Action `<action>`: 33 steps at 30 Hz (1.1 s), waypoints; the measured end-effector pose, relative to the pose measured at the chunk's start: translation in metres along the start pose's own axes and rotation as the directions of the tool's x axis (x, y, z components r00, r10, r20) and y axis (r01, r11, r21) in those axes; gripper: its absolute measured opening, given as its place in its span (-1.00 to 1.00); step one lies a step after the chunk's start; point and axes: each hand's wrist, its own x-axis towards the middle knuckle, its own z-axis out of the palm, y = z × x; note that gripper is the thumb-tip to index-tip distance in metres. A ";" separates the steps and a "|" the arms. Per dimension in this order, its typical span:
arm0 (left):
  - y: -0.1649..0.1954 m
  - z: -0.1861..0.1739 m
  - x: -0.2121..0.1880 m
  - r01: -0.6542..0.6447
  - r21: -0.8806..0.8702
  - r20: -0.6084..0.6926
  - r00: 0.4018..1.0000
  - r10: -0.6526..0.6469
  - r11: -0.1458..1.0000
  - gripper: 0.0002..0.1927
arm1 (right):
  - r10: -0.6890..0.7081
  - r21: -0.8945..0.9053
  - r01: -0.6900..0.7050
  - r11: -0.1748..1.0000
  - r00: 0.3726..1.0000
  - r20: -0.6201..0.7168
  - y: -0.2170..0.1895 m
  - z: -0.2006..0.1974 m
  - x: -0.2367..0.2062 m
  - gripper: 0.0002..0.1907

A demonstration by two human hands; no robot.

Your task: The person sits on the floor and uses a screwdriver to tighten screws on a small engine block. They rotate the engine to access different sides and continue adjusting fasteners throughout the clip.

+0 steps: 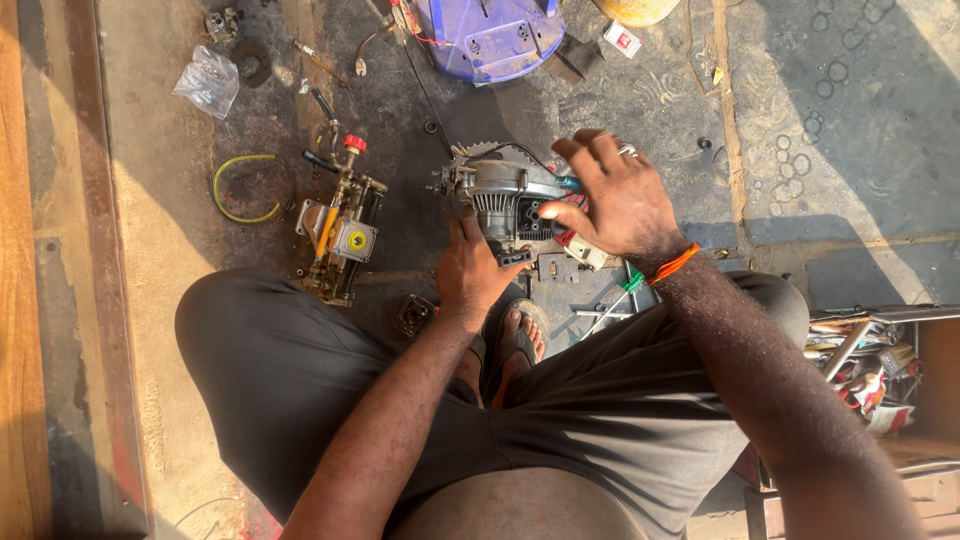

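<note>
A single head-worn camera looks steeply down from close above the seated person's lap, facing the oily concrete floor (640, 110) just ahead of the knees.

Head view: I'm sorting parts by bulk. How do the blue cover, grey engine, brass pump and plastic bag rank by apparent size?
1. Blue cover, though cut off by the frame's top edge.
2. Grey engine, partly hidden by both hands.
3. Brass pump, close to the engine in size; that order is unsure.
4. Plastic bag.
</note>
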 end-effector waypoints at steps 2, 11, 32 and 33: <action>0.006 -0.001 0.002 0.055 0.013 0.032 0.998 -0.055 0.998 0.29 | 0.108 -0.041 -0.107 0.993 0.994 0.015 -0.003 -0.007 0.000 -0.26; 0.004 0.004 0.008 0.082 -0.009 0.040 0.996 -0.082 0.997 0.33 | 0.597 0.059 -0.599 0.799 0.801 0.049 -0.057 -0.005 -0.017 -0.58; -0.004 0.014 0.010 0.041 -0.054 0.080 0.996 -0.037 0.998 0.36 | 0.739 0.229 -0.705 0.671 0.661 -0.128 -0.076 0.026 -0.001 -0.64; -0.004 0.015 0.009 0.040 -0.063 0.075 0.997 -0.035 0.997 0.36 | 0.738 0.246 -0.700 0.671 0.661 -0.133 -0.076 0.027 -0.001 -0.66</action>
